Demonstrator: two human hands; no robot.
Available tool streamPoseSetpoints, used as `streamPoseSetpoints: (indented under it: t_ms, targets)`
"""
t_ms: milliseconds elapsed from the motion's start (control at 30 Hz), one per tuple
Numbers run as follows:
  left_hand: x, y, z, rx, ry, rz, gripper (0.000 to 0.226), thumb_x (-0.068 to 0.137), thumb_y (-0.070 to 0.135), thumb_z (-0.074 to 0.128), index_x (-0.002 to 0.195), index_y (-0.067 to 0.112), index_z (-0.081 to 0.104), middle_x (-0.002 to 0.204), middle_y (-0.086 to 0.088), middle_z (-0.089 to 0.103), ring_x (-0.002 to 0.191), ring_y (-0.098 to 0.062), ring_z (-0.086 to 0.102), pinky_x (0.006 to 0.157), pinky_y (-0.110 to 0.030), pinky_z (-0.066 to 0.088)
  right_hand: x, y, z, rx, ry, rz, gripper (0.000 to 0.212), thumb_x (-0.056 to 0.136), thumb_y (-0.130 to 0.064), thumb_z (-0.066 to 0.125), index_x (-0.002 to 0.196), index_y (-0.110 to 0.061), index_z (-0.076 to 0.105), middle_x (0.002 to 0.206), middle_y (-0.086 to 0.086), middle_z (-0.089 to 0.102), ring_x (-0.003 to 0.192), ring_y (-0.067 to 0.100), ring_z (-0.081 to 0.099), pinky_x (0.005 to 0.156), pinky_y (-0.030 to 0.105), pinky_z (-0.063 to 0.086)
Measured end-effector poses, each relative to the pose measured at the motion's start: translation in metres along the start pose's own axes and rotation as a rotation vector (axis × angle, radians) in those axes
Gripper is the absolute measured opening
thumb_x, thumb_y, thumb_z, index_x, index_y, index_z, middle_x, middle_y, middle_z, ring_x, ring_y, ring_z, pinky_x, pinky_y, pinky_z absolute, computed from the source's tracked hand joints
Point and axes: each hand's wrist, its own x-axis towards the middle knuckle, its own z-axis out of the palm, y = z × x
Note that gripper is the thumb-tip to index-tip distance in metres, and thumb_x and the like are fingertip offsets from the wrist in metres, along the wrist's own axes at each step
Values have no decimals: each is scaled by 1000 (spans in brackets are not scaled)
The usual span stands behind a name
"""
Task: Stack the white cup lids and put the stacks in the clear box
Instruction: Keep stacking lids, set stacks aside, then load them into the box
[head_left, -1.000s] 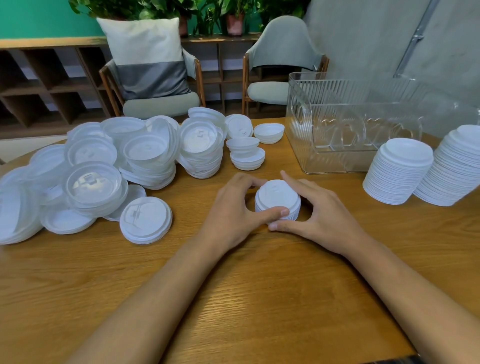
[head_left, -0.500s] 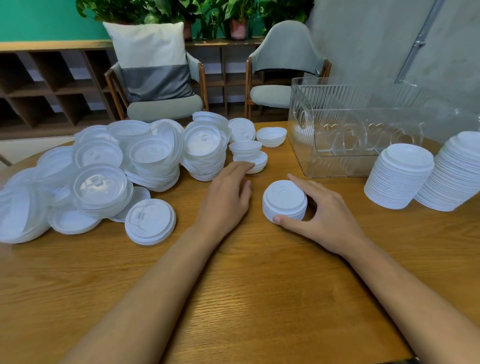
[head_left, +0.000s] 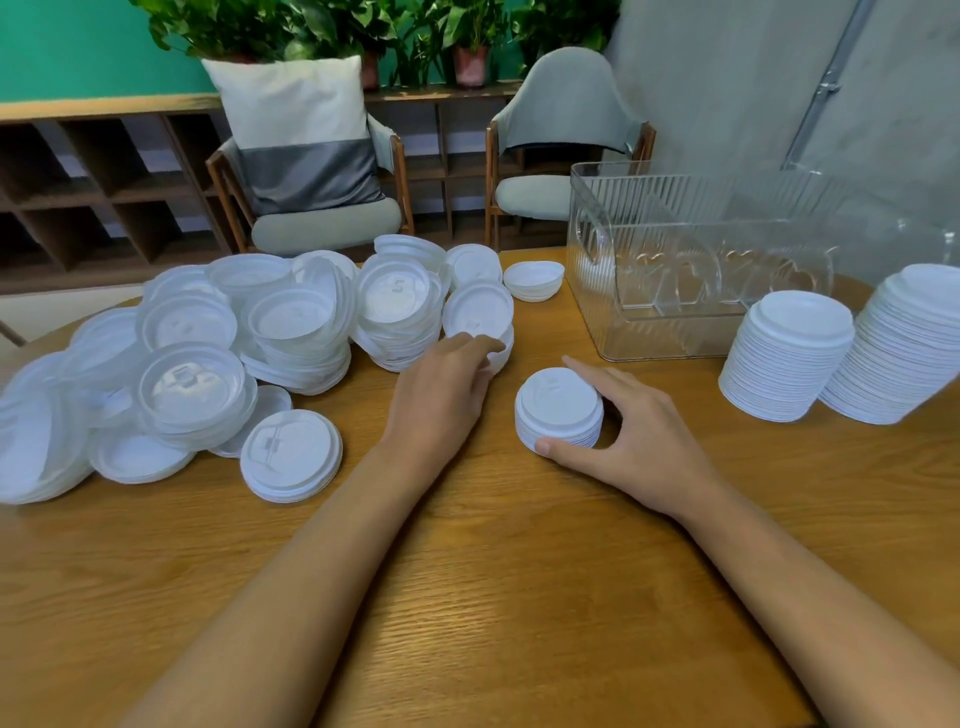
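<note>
The left edge is cutting off the blurred lid heap (head_left: 36, 441); the right edge is clipping the tall stack (head_left: 904, 348). The short stack (head_left: 558, 405) is hiding fingertips of the right hand (head_left: 644, 441).

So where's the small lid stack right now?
Head view, mid-table: the small lid stack sits gripped by the right hand, just in front of the clear box.

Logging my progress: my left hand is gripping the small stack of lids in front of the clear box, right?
No. The head view shows the right hand, not the left hand, gripping the small stack of lids in front of the clear box.
</note>
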Motion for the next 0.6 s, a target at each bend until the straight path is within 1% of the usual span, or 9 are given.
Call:
streamPoseSetpoints:
  t_ms: [100,167,233,300,367,433,500,567,600]
  targets:
    - [-11,4,-13,-72,25,-30,30,92,13,79,121,18,73,101,3,73,92,-11,66,79,-34,57,-1,-2,-1,-5,4,-7,98,73,-63,84,157,-34,43,147,-18,51,133,-5,36,110,24,28]
    - [-18,8,-19,-163,47,-89,31,89,18,83,119,19,74,101,7,72,90,-5,64,81,-23,53,-2,-3,-1,-13,5,-9,99,73,-63,84,158,-34,42,149,-17,50,134,-5,35,110,24,27]
    - [-25,12,-24,-288,83,-186,32,89,22,83,121,21,74,106,13,72,95,-2,65,82,-12,49,-2,-4,-2,-14,7,-9,99,73,-63,84,158,-34,42,150,-16,49,133,-6,34,110,24,27]
    - [-30,16,-29,-420,113,-288,31,92,24,79,122,26,74,111,18,73,103,1,65,83,-8,49,-2,-3,-1,-16,7,-13,99,74,-62,84,158,-34,42,149,-17,50,132,-7,34,109,23,27]
    - [-30,18,-32,-538,123,-351,30,96,28,75,126,30,74,114,19,73,108,0,65,85,-11,50,-2,-2,-1,-15,10,-22,99,74,-62,84,158,-33,41,146,-20,49,131,-9,33,107,20,27]
    - [-28,18,-34,-619,119,-380,30,99,30,71,129,33,72,119,20,73,112,-2,66,94,-21,53,-2,-1,0,-11,11,-27,99,74,-62,84,158,-34,41,144,-24,47,130,-13,30,106,15,26]
    - [-26,20,-34,-729,106,-432,33,101,27,69,133,34,70,124,17,71,112,-3,68,97,-30,58,-1,-1,0,1,9,-24,99,74,-64,83,158,-36,40,147,-23,47,133,-11,30,112,22,29]
    - [-26,24,-34,-869,78,-481,38,103,20,66,139,32,66,124,10,68,104,-1,71,91,-31,62,0,-1,-1,19,-1,-22,100,73,-66,83,158,-43,36,153,-21,45,141,-2,35,118,34,34]
    - [-27,24,-33,-893,64,-485,39,103,19,66,140,31,65,121,7,66,99,-1,72,89,-32,63,0,-1,-1,25,-7,-25,101,73,-66,83,158,-46,33,154,-21,45,143,2,38,118,37,36]
